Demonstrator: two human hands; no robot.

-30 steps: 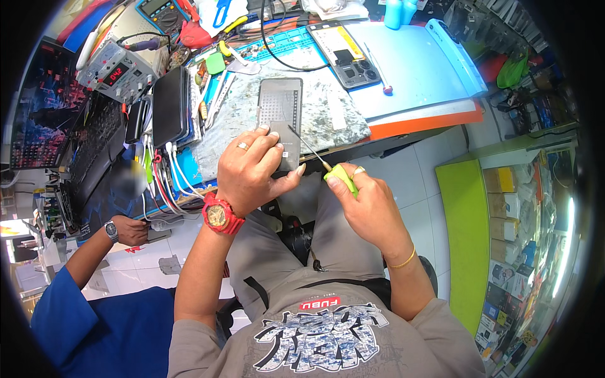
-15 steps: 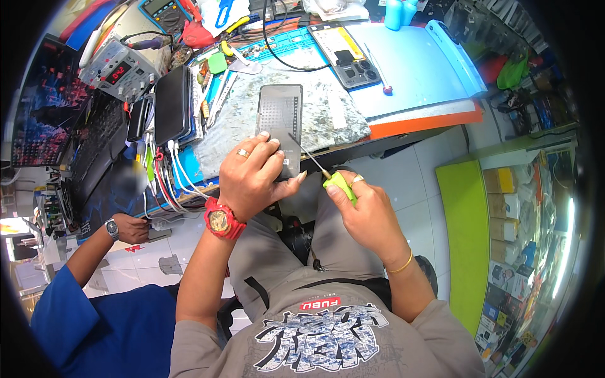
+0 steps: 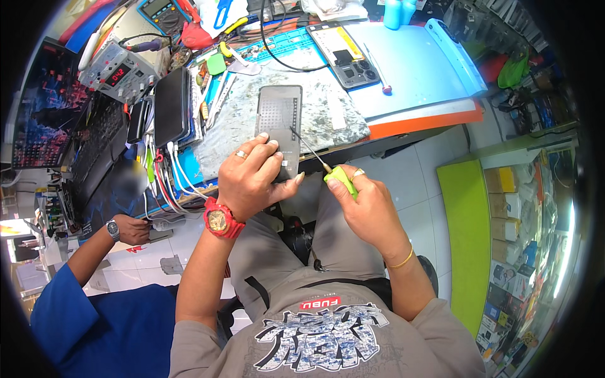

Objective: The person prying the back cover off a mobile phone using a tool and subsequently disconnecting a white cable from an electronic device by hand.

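Note:
My left hand [image 3: 249, 173], a red watch on its wrist, presses its fingers on the lower part of a thin grey perforated plate [image 3: 278, 113]. The thumb is at the plate's near right edge. The plate rests partly on a stained grey mat [image 3: 239, 120] and reaches past the bench's front edge. My right hand [image 3: 372, 205] is closed around the lime-green handle [image 3: 341, 179] of a slim pointed tool. The tool's thin metal shaft [image 3: 312, 151] slants up and left, its tip over the plate's right edge; whether it touches cannot be made out.
To the left are a dark phone [image 3: 172, 104], cables [image 3: 165, 170], a power supply [image 3: 116, 72] and a laptop [image 3: 104, 138]. An opened phone [image 3: 343, 55] and a screwdriver [image 3: 386, 88] lie at the far right. A co-worker's hand [image 3: 132, 229] is at left; a green-edged display case [image 3: 463, 239] stands right.
The tool's tip has shifted slightly up along the plate's right edge, and my right hand has moved a little with it. My left hand and the plate stay nearly the same.

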